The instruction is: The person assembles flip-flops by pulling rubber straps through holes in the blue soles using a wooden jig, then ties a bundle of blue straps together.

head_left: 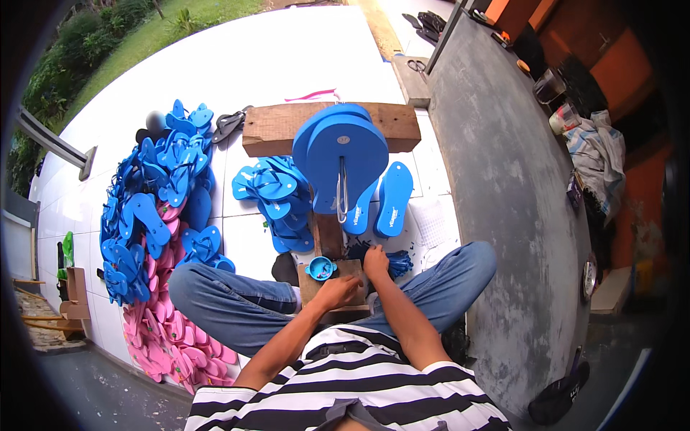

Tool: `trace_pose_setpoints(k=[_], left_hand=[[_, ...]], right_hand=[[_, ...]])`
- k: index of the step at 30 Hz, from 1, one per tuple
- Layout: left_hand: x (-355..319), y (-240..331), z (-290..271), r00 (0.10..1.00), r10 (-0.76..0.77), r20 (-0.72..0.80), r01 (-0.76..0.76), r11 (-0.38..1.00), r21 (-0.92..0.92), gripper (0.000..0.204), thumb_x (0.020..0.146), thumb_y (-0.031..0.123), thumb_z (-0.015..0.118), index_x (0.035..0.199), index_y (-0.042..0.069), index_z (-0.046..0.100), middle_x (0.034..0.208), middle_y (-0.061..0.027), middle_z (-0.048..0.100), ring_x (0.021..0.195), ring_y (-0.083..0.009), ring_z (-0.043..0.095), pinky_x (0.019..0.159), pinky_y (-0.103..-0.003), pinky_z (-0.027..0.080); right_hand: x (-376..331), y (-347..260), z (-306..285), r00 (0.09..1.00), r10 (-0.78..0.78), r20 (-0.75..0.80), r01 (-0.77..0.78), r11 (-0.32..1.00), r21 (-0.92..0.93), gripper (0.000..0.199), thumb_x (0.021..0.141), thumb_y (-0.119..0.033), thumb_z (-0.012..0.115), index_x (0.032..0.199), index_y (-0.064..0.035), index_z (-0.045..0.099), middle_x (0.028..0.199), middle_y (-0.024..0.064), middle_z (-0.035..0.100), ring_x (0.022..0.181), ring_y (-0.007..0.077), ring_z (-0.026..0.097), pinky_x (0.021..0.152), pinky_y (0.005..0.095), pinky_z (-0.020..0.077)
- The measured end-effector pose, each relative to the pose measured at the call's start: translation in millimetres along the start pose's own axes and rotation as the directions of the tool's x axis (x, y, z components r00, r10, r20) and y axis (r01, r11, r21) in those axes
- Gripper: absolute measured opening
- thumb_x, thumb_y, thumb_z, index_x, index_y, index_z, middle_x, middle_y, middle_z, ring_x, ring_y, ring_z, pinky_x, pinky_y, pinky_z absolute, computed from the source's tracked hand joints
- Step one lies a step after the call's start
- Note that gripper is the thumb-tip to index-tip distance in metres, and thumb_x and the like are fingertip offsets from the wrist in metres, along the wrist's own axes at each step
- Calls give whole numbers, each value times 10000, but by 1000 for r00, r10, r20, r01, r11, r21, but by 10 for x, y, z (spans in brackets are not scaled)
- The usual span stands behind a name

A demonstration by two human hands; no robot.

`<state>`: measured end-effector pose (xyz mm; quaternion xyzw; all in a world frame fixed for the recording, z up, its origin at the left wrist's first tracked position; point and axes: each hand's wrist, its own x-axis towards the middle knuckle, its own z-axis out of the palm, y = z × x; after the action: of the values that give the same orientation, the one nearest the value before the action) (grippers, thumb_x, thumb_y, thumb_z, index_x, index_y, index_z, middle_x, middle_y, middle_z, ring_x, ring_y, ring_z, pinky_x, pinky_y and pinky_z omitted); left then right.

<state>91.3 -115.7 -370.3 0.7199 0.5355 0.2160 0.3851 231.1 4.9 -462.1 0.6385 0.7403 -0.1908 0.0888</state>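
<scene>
My left hand (341, 292) rests palm down over a small wooden block (309, 292), its fingers loosely stretched and nothing visible in them. On that block stands a small blue cup (320, 269) with tiny bits inside. Beside a bundle of blue flip-flop straps (399, 263), my right hand (375, 261) has its fingers curled closed; what they hold, if anything, is hidden. In front of me, blue flip-flop soles (343, 152) are stacked against a wooden crossbeam (271, 128) on a post. A thin metal loop (343, 194) hangs from the front sole.
Two blue soles (394, 200) lie right of the post. Left of it sits a pile of blue flip-flops (273, 188). Farther left is a long heap of blue flip-flops (172, 165) and pink ones (162, 337). A grey ledge (496, 179) runs along the right; scissors (417, 66) lie farther back.
</scene>
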Motion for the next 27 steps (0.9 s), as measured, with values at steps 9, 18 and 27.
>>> trace_pose_setpoints(k=[9,18,27], left_hand=[[140,-7,457,955,-35,295,43,999,-18,304,908,297,582,1152,116,604,950,-178,695,884,-392,664,762,-494,522],[191,32,346,949,-123,290,140,989,-37,300,924,295,572,1157,107,601,969,-157,709,900,-378,669,773,-469,525],[80,-214,371,964,-159,214,165,986,-12,283,913,316,591,1127,132,611,942,-145,719,898,-382,672,762,-486,521]], right_hand=[[-169,423,-506,940,314,132,-321,946,38,346,873,-275,583,1122,-50,668,1165,200,666,1077,369,658,882,486,532],[-387,554,-1608,988,121,-98,-102,978,184,320,895,-317,526,980,-62,701,962,225,700,916,421,670,803,510,522],[-1217,1605,-2510,347,555,-756,-2,806,591,222,979,-153,498,1073,3,625,966,131,665,828,254,641,732,361,499]])
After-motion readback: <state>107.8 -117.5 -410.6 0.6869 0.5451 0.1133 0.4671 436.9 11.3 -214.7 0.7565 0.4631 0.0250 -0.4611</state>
